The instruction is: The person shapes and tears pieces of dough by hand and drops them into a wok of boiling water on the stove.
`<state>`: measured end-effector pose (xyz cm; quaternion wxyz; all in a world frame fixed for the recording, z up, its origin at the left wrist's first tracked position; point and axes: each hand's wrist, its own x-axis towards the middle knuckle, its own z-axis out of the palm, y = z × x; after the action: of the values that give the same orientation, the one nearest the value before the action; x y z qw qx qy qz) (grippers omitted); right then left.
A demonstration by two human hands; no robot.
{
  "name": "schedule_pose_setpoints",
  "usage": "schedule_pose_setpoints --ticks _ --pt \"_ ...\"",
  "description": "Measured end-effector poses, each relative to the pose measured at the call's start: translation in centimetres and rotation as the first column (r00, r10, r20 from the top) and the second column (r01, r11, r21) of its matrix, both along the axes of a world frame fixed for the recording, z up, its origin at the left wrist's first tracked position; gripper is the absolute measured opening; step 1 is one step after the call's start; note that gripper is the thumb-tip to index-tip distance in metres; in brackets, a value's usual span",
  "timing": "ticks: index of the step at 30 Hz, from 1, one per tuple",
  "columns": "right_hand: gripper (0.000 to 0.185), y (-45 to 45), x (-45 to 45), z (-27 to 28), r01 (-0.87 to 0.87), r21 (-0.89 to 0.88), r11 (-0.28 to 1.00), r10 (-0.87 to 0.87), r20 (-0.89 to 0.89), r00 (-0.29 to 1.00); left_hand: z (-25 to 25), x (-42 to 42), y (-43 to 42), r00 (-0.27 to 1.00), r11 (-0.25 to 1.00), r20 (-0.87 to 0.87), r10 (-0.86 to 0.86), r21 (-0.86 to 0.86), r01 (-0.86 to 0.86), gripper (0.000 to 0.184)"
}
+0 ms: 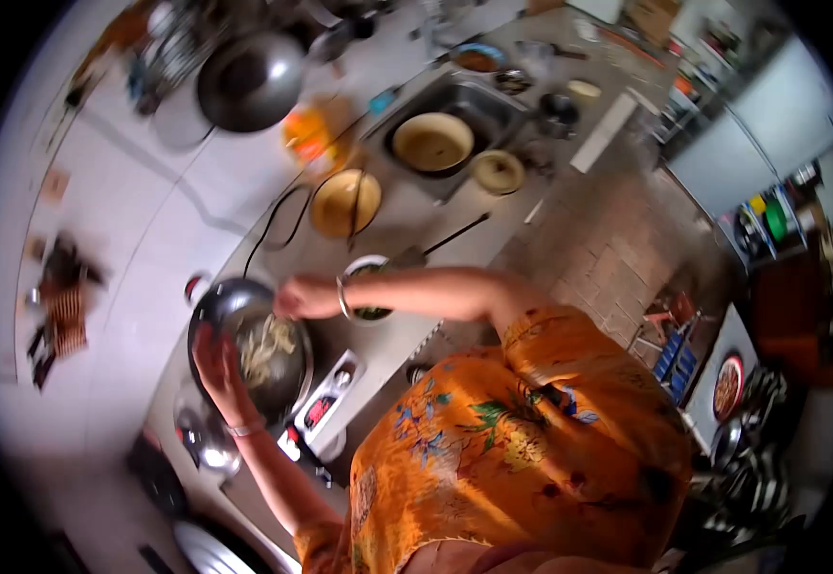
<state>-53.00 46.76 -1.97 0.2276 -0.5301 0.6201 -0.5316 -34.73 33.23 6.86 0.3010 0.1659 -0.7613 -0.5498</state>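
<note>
A dark wok (277,387) sits on the stove (330,402), with pale strips of food (268,349) in it. My left hand (220,368) is over the wok's left side, its fingers stretched out, and it appears to hold nothing. At the wok's upper right edge is my right hand (306,297), fingers drawn together and pointing down toward the food. Blur hides whatever may be between them. Beside the right wrist, partly covered by the forearm, stands a white-rimmed bowl (370,263) with something green inside.
A yellowish bowl (340,215) stands on the counter near an orange-labelled bottle (311,143). Another basin (433,142) is in the metal sink (507,115). A large wok (252,81) hangs on the tiled wall. Shiny metal ware (208,445) lies left of the stove.
</note>
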Motion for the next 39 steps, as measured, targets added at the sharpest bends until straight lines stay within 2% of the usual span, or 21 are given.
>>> schedule_pose_setpoints --ticks 1,2,4,6,8,10,12,14,16,18,21,25,26,28,30,34,36,38,39 --pt "0.016 3.7 -0.8 -0.5 0.044 0.048 0.998 -0.045 0.018 0.999 0.2 -0.7 3.2 0.998 1.0 0.058 0.012 0.016 -0.013 0.047" --pt "0.016 7.1 -1.8 -1.2 0.074 0.089 0.993 -0.078 0.04 0.996 -1.1 -1.7 5.6 1.0 0.994 0.005 -0.004 0.109 0.004 0.046" --pt "0.016 13.9 -4.6 -2.6 0.178 0.027 0.984 -0.179 0.232 0.956 -2.7 -4.4 10.9 1.0 0.984 0.023 -0.001 0.18 -0.003 0.045" --pt "0.017 20.6 -8.3 -3.8 0.37 0.023 0.929 -0.366 0.205 0.908 -3.1 -8.3 17.7 1.0 0.971 0.028 -0.003 0.241 -0.004 0.045" --pt "0.018 28.4 -11.7 -4.2 0.47 -0.036 0.882 -0.455 0.2 0.868 -4.2 -13.2 24.7 0.989 0.95 -0.009 -0.149 0.278 0.145 0.038" --pt "0.018 36.6 -13.9 -4.4 0.551 -0.037 0.834 -0.523 0.269 0.809 -4.5 -18.5 33.3 0.95 0.877 0.016 -0.313 0.388 0.283 0.029" --pt "0.019 45.2 -15.0 -4.9 0.595 -0.117 0.796 -0.505 0.414 0.757 -5.9 -23.0 41.5 0.854 0.729 0.011 -0.52 0.527 0.437 0.026" --pt "0.018 53.7 -16.0 -5.8 0.652 -0.069 0.755 -0.577 0.403 0.71 -8.8 -27.1 48.5 0.763 0.576 -0.038 -0.645 0.632 0.518 0.024" --pt "0.018 61.1 -16.9 -5.1 0.761 0.14 0.633 -0.73 0.434 0.527 -10.2 -30.5 54.4 0.698 0.406 -0.078 -0.712 0.765 0.5 0.025" --pt "0.018 67.3 -19.4 -5.8 0.816 0.16 0.555 -0.774 0.459 0.436 -12.6 -34.4 58.0 0.678 0.301 -0.094 -0.729 0.846 0.44 0.025" --pt "0.02 73.7 -23.3 -5.2 0.881 0.105 0.462 -0.761 0.557 0.332 -14.0 -39.7 62.0 0.706 0.333 -0.045 -0.707 0.859 0.388 0.024" --pt "0.021 80.8 -29.9 -6.6 0.869 0.174 0.462 -0.773 0.559 0.3 -16.1 -49.1 67.7 0.705 0.361 -0.01 -0.709 0.853 0.376 0.025" --pt "0.021 82.6 -31.9 -7.6 0.853 0.207 0.479 -0.779 0.548 0.305 -17.0 -52.1 69.3 0.691 0.347 -0.031 -0.722 0.848 0.401 0.026" --pt "0.022 86.3 -37.0 -9.2 0.831 0.258 0.493 -0.788 0.536 0.302 -16.8 -58.8 73.5 0.672 0.397 0.009 -0.74 0.812 0.427 0.023" --pt "0.022 90.3 -43.1 -10.6 0.818 0.299 0.492 -0.792 0.543 0.278 -18.3 -67.4 77.6 0.622 0.408 -0.007 -0.783 0.75 0.521 0.026" --pt "0.022 97.8 -58.0 -11.0 0.817 0.395 0.421 -0.861 0.457 0.223 -23.5 -86.3 86.7 0.687 0.655 0.188 -0.701 0.551 0.517 0.023" --pt "0.022 100.1 -65.0 -10.1 0.819 0.392 0.42 -0.871 0.426 0.242 -26.0 -93.5 90.6 0.758 0.741 0.19 -0.624 0.453 0.496 0.026" --pt "0.022 101.6 -70.9 -9.4 0.816 0.391 0.426 -0.876 0.405 0.263 -30.9 -100.0 93.4 0.84 0.876 0.266 -0.474 0.24 0.418 0.031" --pt "0.023 102.3 -73.8 -10.0 0.813 0.369 0.45 -0.859 0.427 0.282 -30.4 -102.1 94.4 0.872 0.918 0.287 -0.396 0.115 0.379 0.033"
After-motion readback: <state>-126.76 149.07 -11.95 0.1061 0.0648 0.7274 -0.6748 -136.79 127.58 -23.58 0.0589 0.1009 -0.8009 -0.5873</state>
